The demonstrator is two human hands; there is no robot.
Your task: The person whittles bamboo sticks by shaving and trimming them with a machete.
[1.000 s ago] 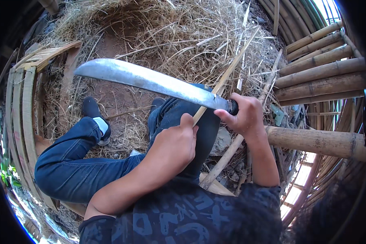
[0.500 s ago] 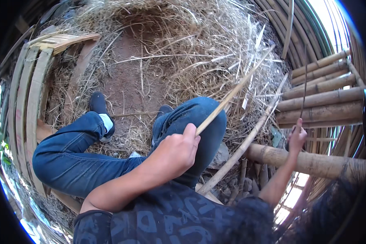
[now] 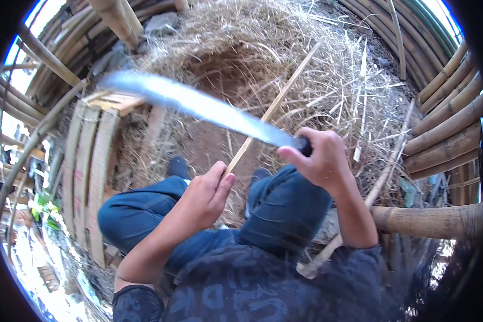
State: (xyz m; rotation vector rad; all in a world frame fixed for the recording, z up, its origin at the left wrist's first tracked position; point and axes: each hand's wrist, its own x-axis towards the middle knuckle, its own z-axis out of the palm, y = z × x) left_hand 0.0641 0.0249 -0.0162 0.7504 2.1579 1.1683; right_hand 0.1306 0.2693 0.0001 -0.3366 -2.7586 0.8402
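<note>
My left hand (image 3: 205, 194) is closed round the near end of a split bamboo strip (image 3: 283, 95), which slants up and away to the right over the straw. In my right hand (image 3: 323, 158) is the dark handle of a machete (image 3: 190, 105), the fingers wrapped round it. Its long bright blade, smeared by motion, reaches to the left and crosses over the strip in the picture. Whether blade and strip touch I cannot tell.
A wooden slatted crate (image 3: 87, 177) stands to the left. Dry straw and shavings (image 3: 327, 102) cover the ground ahead. Thick bamboo poles (image 3: 445, 140) are stacked on the right, one pole (image 3: 429, 221) lying beside my right arm. A thin pole (image 3: 378, 188) slants by my right knee.
My right hand has swung the machete from the far right to in front of me, across the strip. The left hand still grips the strip. The view has shifted, showing more on the left.
</note>
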